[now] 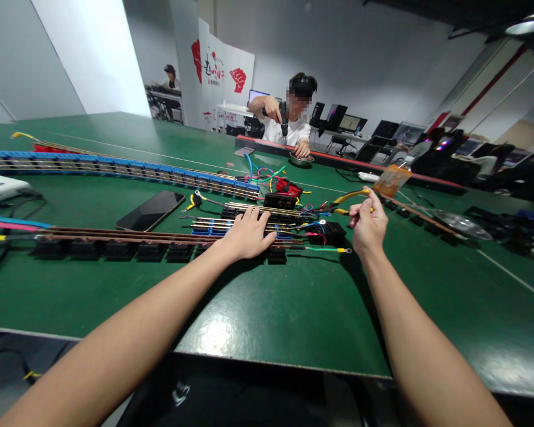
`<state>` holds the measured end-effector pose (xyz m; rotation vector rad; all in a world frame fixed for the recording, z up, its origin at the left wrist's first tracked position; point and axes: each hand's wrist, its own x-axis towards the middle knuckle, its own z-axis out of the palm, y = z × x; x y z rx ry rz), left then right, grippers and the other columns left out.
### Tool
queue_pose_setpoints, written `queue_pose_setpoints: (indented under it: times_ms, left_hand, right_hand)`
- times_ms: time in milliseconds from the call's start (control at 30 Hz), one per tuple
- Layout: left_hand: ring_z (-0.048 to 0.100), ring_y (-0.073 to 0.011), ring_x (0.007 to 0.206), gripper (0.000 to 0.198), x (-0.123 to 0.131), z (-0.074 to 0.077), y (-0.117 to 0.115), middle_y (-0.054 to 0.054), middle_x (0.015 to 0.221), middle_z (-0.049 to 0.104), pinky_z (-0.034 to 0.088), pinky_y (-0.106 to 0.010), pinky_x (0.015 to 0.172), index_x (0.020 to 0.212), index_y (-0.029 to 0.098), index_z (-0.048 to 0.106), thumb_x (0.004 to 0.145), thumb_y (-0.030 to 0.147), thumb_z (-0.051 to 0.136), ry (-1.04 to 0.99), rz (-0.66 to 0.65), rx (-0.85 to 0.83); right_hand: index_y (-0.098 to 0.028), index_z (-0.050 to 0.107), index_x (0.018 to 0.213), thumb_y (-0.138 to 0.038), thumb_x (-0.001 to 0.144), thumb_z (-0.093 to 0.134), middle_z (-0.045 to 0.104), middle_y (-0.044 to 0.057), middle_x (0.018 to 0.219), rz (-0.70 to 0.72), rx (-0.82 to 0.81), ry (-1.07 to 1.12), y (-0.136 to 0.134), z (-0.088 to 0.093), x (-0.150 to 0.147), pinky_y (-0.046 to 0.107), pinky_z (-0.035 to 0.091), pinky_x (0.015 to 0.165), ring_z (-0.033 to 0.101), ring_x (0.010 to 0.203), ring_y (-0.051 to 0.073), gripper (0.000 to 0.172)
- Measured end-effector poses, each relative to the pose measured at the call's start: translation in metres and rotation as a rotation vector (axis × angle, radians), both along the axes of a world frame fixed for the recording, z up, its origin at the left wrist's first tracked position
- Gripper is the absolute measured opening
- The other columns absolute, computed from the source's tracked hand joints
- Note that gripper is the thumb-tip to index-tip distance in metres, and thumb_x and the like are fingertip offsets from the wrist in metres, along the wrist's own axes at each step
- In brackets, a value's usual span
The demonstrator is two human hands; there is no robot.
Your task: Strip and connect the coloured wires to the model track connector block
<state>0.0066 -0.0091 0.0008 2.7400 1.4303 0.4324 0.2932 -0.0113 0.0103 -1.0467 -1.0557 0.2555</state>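
Note:
My left hand (pixel 249 234) lies with its fingers spread on a set of parallel metal rails (pixel 213 226) with blue holders, beside a brown rail strip (pixel 129 235) on black blocks. To the right, my right hand (pixel 368 220) is raised above the table, its fingers closed around yellow-sleeved cables (pixel 345 200) that lead back to the rails. Below that hand, a black block (pixel 331 233) and a green wire (pixel 324 249) with a ring terminal lie on the table. Another ring-ended cable (pixel 207 199) rests behind my left hand.
A phone (pixel 151 211) lies left of the rails. A curved blue rail track (pixel 129 171) runs behind it. Across the green table (pixel 267 314), a person (pixel 289 118) holds a power drill (pixel 284 118) over a metal bowl (pixel 301 159). An orange-labelled bottle (pixel 394 178) stands at right.

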Motion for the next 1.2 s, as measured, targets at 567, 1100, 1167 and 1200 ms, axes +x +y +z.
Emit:
queue_pose_setpoints:
  times_ms: [567, 1100, 1167, 1200]
  left_hand:
    - [0.048, -0.0348, 0.131, 0.052, 0.001, 0.000, 0.003, -0.022, 0.139, 0.050, 0.044, -0.051, 0.103, 0.140, 0.012, 0.043, 0.097, 0.042, 0.039, 0.003, -0.013, -0.004]
    - [0.052, -0.0339, 0.124, 0.045, 0.001, 0.002, -0.001, -0.020, 0.131, 0.053, 0.044, -0.049, 0.104, 0.127, 0.011, 0.052, 0.097, 0.042, 0.041, 0.015, 0.002, 0.019]
    - [0.052, -0.0340, 0.124, 0.044, 0.001, 0.002, -0.001, -0.021, 0.131, 0.053, 0.044, -0.049, 0.104, 0.126, 0.011, 0.052, 0.097, 0.042, 0.041, 0.016, 0.002, 0.017]
    - [0.051, -0.0341, 0.125, 0.044, 0.001, 0.002, -0.001, -0.021, 0.132, 0.053, 0.044, -0.049, 0.104, 0.126, 0.011, 0.052, 0.097, 0.042, 0.041, 0.015, 0.002, 0.016]
  right_hand:
    - [-0.026, 0.061, 0.130, -0.067, 0.079, 0.066, 0.039, -0.009, 0.054, 0.278, -0.117, -0.122, 0.002, 0.024, 0.003, 0.021, 0.021, 0.041, 0.027, 0.044, 0.007, 0.066]
    - [-0.017, 0.074, 0.108, -0.072, 0.083, 0.057, 0.034, -0.006, 0.055, 0.129, -0.144, -0.384, -0.002, 0.018, -0.024, 0.022, 0.024, 0.045, 0.027, 0.048, 0.007, 0.062]
    - [-0.016, 0.076, 0.103, -0.071, 0.080, 0.061, 0.035, -0.006, 0.054, 0.090, -0.162, -0.405, -0.003, 0.016, -0.028, 0.022, 0.020, 0.044, 0.024, 0.047, 0.007, 0.061]
    - [-0.016, 0.077, 0.101, -0.069, 0.079, 0.064, 0.036, -0.006, 0.053, 0.061, -0.161, -0.401, -0.003, 0.015, -0.030, 0.022, 0.020, 0.043, 0.024, 0.047, 0.006, 0.059]
